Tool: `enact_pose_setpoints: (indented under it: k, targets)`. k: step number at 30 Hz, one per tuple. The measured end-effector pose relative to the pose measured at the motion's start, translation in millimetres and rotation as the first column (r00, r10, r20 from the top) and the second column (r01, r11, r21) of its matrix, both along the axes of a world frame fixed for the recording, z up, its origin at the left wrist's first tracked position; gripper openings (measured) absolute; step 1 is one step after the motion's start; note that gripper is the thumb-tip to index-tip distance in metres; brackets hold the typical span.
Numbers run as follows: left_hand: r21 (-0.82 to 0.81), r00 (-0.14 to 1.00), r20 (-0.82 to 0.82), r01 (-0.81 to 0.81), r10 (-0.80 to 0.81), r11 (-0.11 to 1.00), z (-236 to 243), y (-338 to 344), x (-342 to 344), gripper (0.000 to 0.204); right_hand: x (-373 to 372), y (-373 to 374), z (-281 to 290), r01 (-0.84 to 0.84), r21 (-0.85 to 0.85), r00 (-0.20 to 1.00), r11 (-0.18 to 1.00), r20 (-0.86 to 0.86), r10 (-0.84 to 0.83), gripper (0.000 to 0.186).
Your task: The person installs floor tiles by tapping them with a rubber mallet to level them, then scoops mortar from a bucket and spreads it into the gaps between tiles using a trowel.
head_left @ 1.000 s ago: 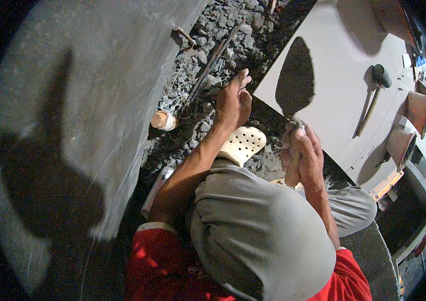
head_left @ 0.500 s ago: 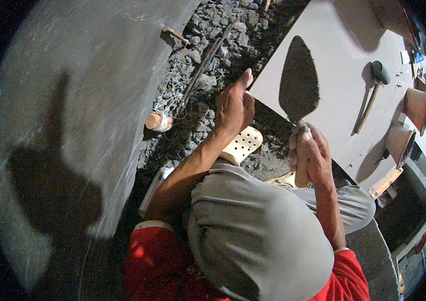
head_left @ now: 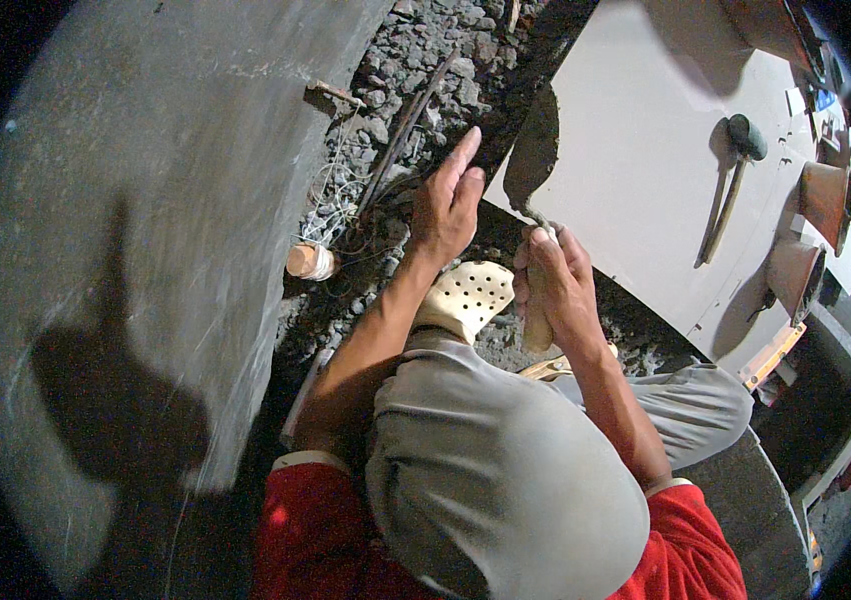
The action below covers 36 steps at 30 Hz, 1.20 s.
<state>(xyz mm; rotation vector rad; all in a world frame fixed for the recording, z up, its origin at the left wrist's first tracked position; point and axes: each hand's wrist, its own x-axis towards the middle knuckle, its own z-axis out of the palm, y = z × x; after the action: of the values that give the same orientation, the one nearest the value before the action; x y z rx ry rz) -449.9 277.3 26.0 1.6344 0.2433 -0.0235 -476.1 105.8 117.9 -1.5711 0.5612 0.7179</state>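
Note:
My right hand (head_left: 565, 285) is wrapped round the handle of a trowel (head_left: 533, 155), thumb along the top. The trowel's dark, mortar-coated blade points away from me and is turned partly on edge, over the near-left edge of a large pale tile (head_left: 635, 170). To the left, my left hand (head_left: 448, 210) is held over the rubble strip with its fingers stretched out and nothing in it. Its fingertips are close to the tile's left corner; I cannot tell if they touch it. A rubber mallet (head_left: 733, 190) with a black head lies on the tile.
A grey wall (head_left: 165, 200) with a shadow stands on the left. Broken rubble (head_left: 455, 90) fills the strip beside it, with a dark rod (head_left: 405, 130) and a string spool (head_left: 311, 261). On the right are terracotta-coloured containers (head_left: 795, 270) and a yellow level (head_left: 773, 356). My cream clog (head_left: 470, 297) is below my hands.
My right hand has moved left with the trowel, and the blade has turned from flat to partly on edge. My left hand has shifted slightly left, its fingers straighter.

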Motion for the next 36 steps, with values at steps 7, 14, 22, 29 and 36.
enact_pose_setpoints:
  k: [7, 14, 22, 29, 36]
  targets:
    - [-0.114, 0.997, -0.041, 0.065, -0.070, 0.991, -4, 3, 19, 0.055, -8, 33, -17, 0.009, -0.081, 0.995, 0.997, 0.102, -0.001, 0.029]
    - [-0.171, 0.999, -0.023, 0.043, -0.047, 0.984, -12, 2, 19, 0.056, -16, 39, -48, -0.020, -0.131, 0.974, 0.991, 0.223, 0.049, 0.029]
    - [-0.044, 0.997, 0.048, -0.059, 0.061, 0.997, -25, 5, 18, 0.053, 2, 35, -63, -0.102, -0.176, 0.974, 0.979, 0.182, 0.134, 0.031]
    - [-0.010, 0.995, 0.050, -0.086, 0.086, 0.996, -35, 20, 6, 0.049, -21, 43, -26, -0.017, -0.110, 0.985, 0.994, 0.168, 0.035, 0.026]
    - [-0.162, 0.966, -0.112, -0.251, 0.235, 0.954, -17, 5, -15, 0.043, -12, 22, -24, 0.021, -0.055, 0.991, 0.998, 0.131, -0.013, 0.027]
